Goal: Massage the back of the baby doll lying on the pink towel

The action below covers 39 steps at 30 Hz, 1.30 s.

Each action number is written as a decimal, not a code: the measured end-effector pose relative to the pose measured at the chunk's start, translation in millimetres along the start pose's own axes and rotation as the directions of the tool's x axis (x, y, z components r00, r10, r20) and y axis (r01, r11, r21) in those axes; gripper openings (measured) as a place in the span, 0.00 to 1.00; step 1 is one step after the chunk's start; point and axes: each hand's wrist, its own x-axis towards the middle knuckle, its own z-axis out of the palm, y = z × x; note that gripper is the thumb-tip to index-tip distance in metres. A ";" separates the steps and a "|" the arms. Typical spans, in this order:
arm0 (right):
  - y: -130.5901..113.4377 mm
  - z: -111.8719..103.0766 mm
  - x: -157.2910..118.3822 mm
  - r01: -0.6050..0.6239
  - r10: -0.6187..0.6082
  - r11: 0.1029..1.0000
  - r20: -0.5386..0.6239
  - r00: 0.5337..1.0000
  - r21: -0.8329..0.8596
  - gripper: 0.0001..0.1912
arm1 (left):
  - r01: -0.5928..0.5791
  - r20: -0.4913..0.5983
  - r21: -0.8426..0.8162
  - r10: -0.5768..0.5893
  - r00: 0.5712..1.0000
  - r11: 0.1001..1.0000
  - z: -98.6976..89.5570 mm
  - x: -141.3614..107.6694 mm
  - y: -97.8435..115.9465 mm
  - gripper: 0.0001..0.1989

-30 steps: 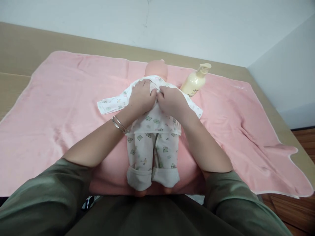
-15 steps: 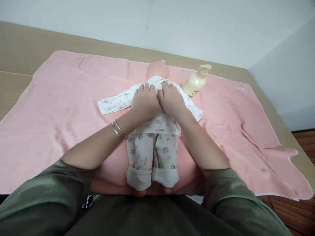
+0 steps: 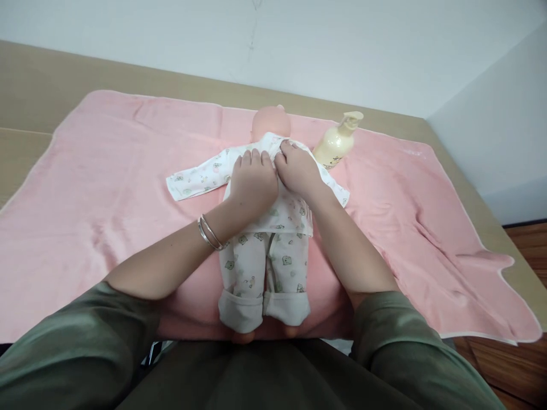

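**Touching the doll's patterned top with both hands at the centre of the frame**

In the head view: laying the left hand point(image 3: 255, 181) on the chest of the patterned top point(image 3: 280, 219), back of the hand upward, fingers side by side and bent slightly onto the cloth. Setting the right hand point(image 3: 298, 171) just beside it, also on the chest, thumb and forefinger near the neckline. Cannot tell, with both palms hidden, how wide either grip is or whether any cloth is pinched.

Lying on its back at the centre, with the doll's head point(image 3: 270, 122) toward the upper edge of the frame and the feet point(image 3: 243, 336) toward the lower edge. Spreading one sleeve of the top out flat to the left of the hands, the other to the right, partly behind the right forearm. Overlapping the matching trousers point(image 3: 287, 262) with the hem of the top; folded up at both ankles.

Standing on the pink blanket point(image 3: 141, 148), right of the doll's head: a pale yellow pump bottle point(image 3: 337, 145). Covering much of the worktop point(image 3: 34, 71) with that creased blanket. Wearing silver bangles point(image 3: 208, 232) on the left wrist, and dark green sleeves point(image 3: 85, 330) pushed up to the elbows. Rising behind the worktop, across the upper part of the frame, to a white wall point(image 3: 299, 45)
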 end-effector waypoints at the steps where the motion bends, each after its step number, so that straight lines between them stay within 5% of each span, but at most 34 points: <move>1: 0.8 0.5 2.5 -0.006 0.006 1.000 -0.005 1.000 0.013 0.26 | -0.025 0.005 0.011 0.024 1.000 1.000 0.1 -3.2 3.0 0.26; 5: -4.4 1.9 1.8 -0.029 0.029 0.999 -0.008 1.000 -0.022 0.28 | -0.124 0.070 -0.003 0.124 0.990 0.992 3.8 2.5 -3.1 0.27; 13: -24.5 -4.9 -27.8 0.065 -0.069 0.984 -0.024 0.997 -0.165 0.22 | 0.013 0.072 -0.216 0.003 0.997 0.976 2.7 38.9 -40.0 0.22; 17: -39.7 -26.3 -40.6 0.071 -0.070 0.997 0.032 0.997 -0.019 0.20 | 0.070 0.088 -0.352 -0.042 0.995 0.933 -6.0 41.2 -46.8 0.18; 20: -43.2 -28.0 -38.4 0.126 -0.120 0.984 -0.055 0.991 0.128 0.25 | 0.171 0.061 -0.534 -0.164 0.985 0.828 -10.2 43.6 -53.2 0.17; 23: -38.4 -7.7 -28.0 0.145 -0.128 0.984 -0.152 0.980 0.101 0.29 | 0.199 -0.002 -0.681 -0.273 0.962 0.704 -19.0 48.6 -59.1 0.12; 27: -24.6 14.1 -13.5 0.177 -0.170 0.980 -0.089 0.981 0.085 0.27 | 0.128 -0.125 -0.754 -0.332 0.935 0.644 -38.3 54.6 -63.0 0.09; 34: -10.3 -3.3 -7.3 0.157 -0.129 0.967 -0.148 0.981 0.199 0.27 | 0.062 -0.196 -0.834 -0.400 0.895 0.548 -66.3 57.4 -77.4 0.10; 39: -14.0 6.3 -12.1 0.178 -0.180 0.977 0.009 0.984 0.119 0.27 | 0.075 -0.202 -0.841 -0.440 0.875 0.535 -79.6 56.4 -80.4 0.08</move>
